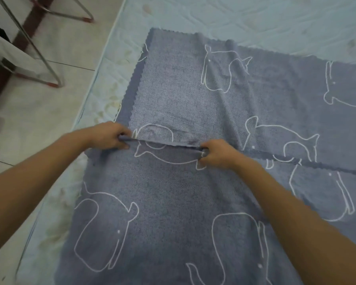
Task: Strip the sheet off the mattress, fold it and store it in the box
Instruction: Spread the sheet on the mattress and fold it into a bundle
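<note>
Both hands on the sheet (193,202) — left hand (109,136) and right hand (218,154) each pinch the same folded edge, fingers curled round the cloth. Sheet lies spread, partly folded over itself, on the pale blue mattress (255,17) — metal chair legs (39,52) stand on the floor at left.

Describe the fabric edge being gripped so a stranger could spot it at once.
On the pale blue mattress lies a grey-blue sheet printed with white animal outlines. Its folded-over edge runs between the left hand and right hand, the only edge gripped at both ends.
</note>
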